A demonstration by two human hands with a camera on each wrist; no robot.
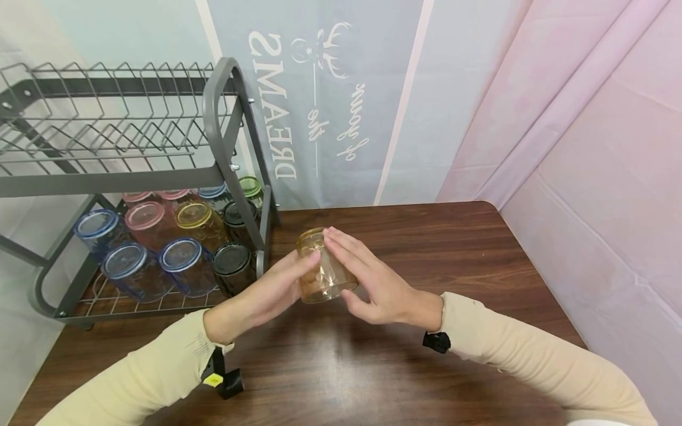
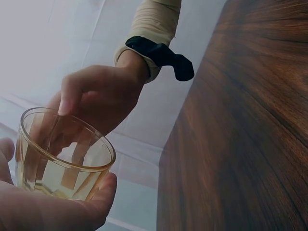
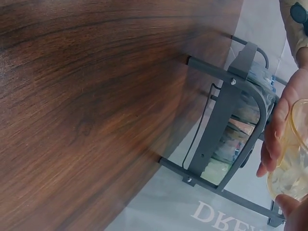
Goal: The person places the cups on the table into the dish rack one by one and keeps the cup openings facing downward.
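Observation:
An amber-tinted clear drinking glass (image 1: 329,275) is held above the table between both hands, its wider rim towards the person's body. My left hand (image 1: 274,290) grips its left side, thumb along the near wall and fingers behind. On the other side my right hand (image 1: 380,287) holds it too, with fingers across the far end and thumb near the rim. In the left wrist view the glass (image 2: 67,168) shows its open mouth, with the right thumb at the rim. Only part of the glass (image 3: 291,168) shows in the right wrist view.
A grey two-tier dish rack (image 1: 215,171) stands to the left on the brown wooden table (image 1: 426,254). Its lower shelf carries several upside-down coloured glasses, including a blue one (image 1: 125,260) and a black one (image 1: 231,260). A printed cloth (image 1: 330,89) hangs behind.

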